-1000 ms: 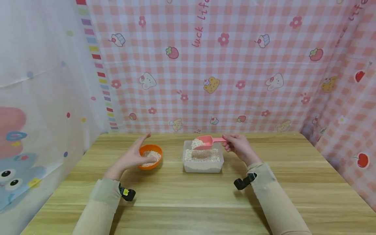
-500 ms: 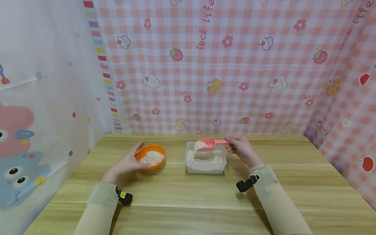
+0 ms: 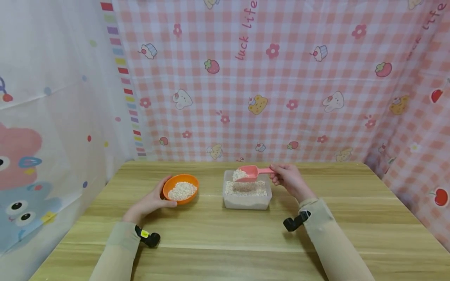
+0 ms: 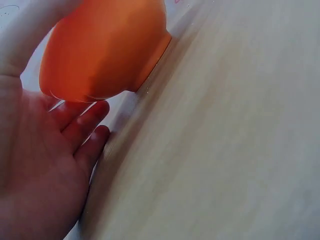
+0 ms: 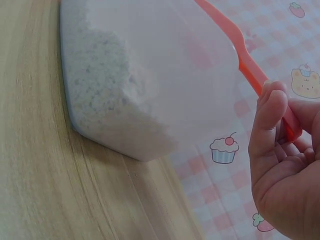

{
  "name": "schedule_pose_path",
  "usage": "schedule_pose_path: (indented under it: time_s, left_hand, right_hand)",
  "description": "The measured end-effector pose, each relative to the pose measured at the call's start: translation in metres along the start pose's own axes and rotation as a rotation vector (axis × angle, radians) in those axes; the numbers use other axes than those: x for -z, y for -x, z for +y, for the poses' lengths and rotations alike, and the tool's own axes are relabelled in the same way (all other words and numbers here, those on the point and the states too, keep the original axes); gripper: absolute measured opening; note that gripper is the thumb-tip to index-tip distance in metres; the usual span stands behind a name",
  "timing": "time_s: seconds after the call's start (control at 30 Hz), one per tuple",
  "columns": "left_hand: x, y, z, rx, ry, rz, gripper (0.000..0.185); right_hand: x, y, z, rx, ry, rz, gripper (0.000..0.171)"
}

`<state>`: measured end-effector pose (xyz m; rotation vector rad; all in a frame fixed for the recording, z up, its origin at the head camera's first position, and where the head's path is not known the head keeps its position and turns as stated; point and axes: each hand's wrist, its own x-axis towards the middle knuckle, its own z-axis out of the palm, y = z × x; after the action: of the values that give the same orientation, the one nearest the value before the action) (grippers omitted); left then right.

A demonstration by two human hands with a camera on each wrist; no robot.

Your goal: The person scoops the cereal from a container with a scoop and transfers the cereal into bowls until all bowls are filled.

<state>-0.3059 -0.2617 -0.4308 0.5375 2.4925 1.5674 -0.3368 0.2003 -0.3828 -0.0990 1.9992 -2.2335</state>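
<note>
My left hand (image 3: 152, 201) grips the orange bowl (image 3: 192, 197) from its left side. In the left wrist view, the thumb (image 4: 25, 37) and fingers (image 4: 90, 117) lie on opposite sides of the bowl, whose foot is close to the table. Pale flakes that look like oats (image 3: 182, 190) fill part of it. My right hand (image 3: 289, 179) pinches the handle end of a pink scoop (image 3: 252, 171). A heap of oats (image 3: 240, 174) sits in the scoop, held over a translucent plastic box (image 3: 247, 203) containing more oats; the box wall hides the scoop's head in the right wrist view.
The wooden table (image 3: 225, 249) extends in front of and beside the bowl and box. A pink checked cloth (image 3: 225, 86) hangs behind it, and a white printed cloth (image 3: 63, 117) hangs at the left. Some small flakes lie on the tabletop between bowl and box.
The left hand, first over the bowl with its thumb above the oats, has closed round the bowl's left side. The bowl leans slightly more rightward. The scoop stays over the box; the head view shifted slightly.
</note>
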Motion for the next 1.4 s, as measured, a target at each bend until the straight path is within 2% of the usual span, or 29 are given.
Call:
schedule_pose_path:
  time_s: [0.2,0.53,0.77,1.07,1.27,1.4]
  left_hand:
    - [-0.001,-0.001,-0.002,-0.023,0.032,-0.007,0.103]
    - [-0.001,0.001,-0.004,0.001,0.034,0.006,0.105]
    - [-0.001,0.001,-0.005,0.022,0.042,0.003,0.104]
    - [-0.002,0.002,-0.001,0.030,0.046,0.013,0.103]
    - [-0.002,0.002,0.000,0.029,-0.005,0.019,0.103]
    - [0.000,0.003,0.001,0.033,-0.034,0.022,0.104]
  right_hand:
    - [0.000,0.002,0.000,-0.003,0.001,-0.004,0.021]
    - [-0.002,-0.002,-0.003,0.019,-0.005,0.007,0.024]
    - [-0.011,-0.005,-0.008,0.042,-0.004,-0.028,0.019]
    - [-0.040,-0.014,-0.014,0.069,0.035,-0.067,0.029]
    - [-0.064,-0.021,-0.017,0.077,0.027,-0.096,0.038]
    - [-0.080,-0.025,-0.017,0.073,0.012,-0.102,0.035]
